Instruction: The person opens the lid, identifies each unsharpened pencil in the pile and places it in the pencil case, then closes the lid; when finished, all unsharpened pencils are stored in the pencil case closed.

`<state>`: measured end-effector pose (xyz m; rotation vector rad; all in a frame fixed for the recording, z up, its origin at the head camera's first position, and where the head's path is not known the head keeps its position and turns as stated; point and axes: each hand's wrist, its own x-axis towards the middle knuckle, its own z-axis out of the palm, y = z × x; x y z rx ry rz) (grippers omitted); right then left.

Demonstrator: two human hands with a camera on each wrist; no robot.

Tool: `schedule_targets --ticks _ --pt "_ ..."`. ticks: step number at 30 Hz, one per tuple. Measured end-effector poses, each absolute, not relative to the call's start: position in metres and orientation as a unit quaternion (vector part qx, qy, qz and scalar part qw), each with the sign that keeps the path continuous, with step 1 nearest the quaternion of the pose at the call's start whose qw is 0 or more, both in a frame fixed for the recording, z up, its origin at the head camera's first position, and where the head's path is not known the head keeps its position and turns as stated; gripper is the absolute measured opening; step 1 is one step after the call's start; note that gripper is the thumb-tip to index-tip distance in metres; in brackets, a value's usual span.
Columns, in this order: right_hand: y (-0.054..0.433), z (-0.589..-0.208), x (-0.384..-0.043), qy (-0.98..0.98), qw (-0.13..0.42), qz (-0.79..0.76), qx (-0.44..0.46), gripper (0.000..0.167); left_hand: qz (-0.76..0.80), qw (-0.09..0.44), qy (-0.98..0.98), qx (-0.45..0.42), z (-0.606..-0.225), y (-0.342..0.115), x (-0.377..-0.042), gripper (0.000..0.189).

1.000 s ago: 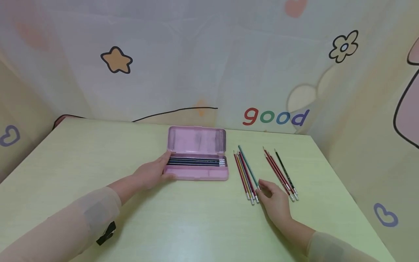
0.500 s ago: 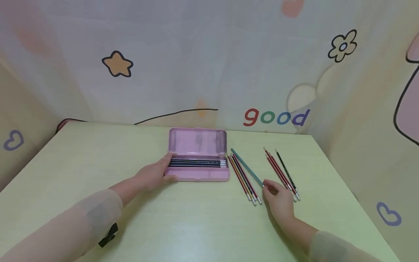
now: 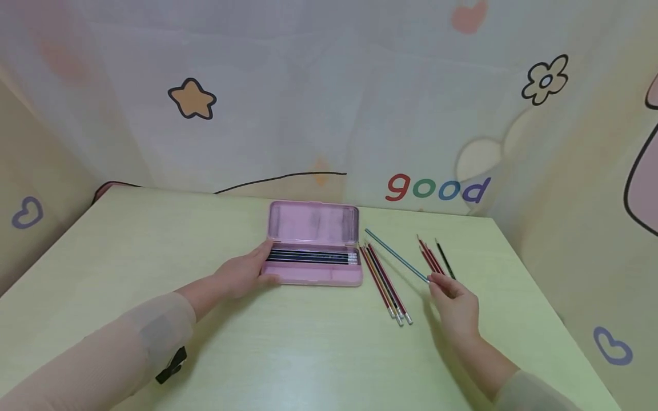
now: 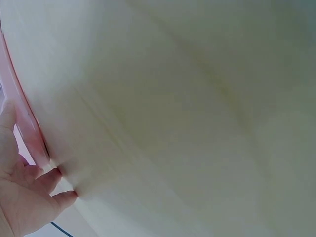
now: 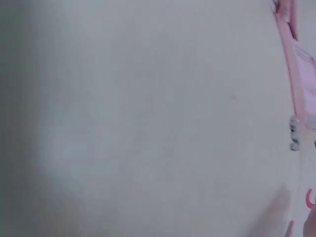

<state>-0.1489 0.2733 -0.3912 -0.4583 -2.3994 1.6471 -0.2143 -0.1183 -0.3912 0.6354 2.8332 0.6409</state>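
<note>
A pink pencil case (image 3: 336, 275) lies with its lid raised, several dark pencils (image 3: 313, 256) lying lengthwise inside. My left hand (image 3: 241, 275) grips its left end, thumb at the front corner and fingers at the side. In the left wrist view, the thumb of that hand (image 4: 24, 197) lies against the pink wall. My right hand (image 3: 457, 305) pinches a blue-green pencil (image 3: 396, 255) by its near end, tilted above the table with the far end toward the case. Beneath and left of it lie several red, yellow and dark pencils (image 3: 384, 282).
Several red pencils (image 3: 430, 257) and a dark green one (image 3: 445, 258) lie farther right, partly hidden behind my right hand. The pale table (image 3: 308, 354) meets a printed cloth backdrop (image 3: 288, 114) at its back edge. A black clip (image 3: 171, 365) is by my left sleeve.
My right hand has taken the blue-green pencil from the nearer group and moved right and up with it. The left hand keeps its place on the case.
</note>
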Motion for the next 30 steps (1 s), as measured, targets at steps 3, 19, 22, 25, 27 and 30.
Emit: schedule_targets --ticks 3,19,22,25,27,30 --pt "0.276 -0.387 -0.151 -0.810 0.088 0.561 -0.144 0.035 0.214 0.084 0.949 0.214 -0.392 -0.118 -0.215 0.092" --pt "0.290 -0.383 -0.163 -0.812 0.026 0.582 -0.032 0.047 0.207 0.089 0.951 0.209 -0.391 -0.118 -0.215 0.092" --pt "0.291 -0.383 -0.166 -0.821 0.002 0.571 -0.023 0.048 0.211 0.089 0.951 0.210 -0.391 -0.118 -0.216 0.092" --pt "0.290 -0.382 -0.171 -0.836 -0.023 0.548 -0.018 0.048 0.214 0.093 0.950 0.205 -0.392 -0.117 -0.216 0.093" --pt "0.289 -0.382 -0.176 -0.845 -0.033 0.534 -0.007 0.049 0.213 0.095 0.951 0.202 -0.392 -0.117 -0.216 0.094" --pt "0.287 -0.382 -0.183 -0.855 -0.046 0.517 0.014 0.049 0.211 0.093 0.952 0.202 -0.392 -0.117 -0.216 0.093"
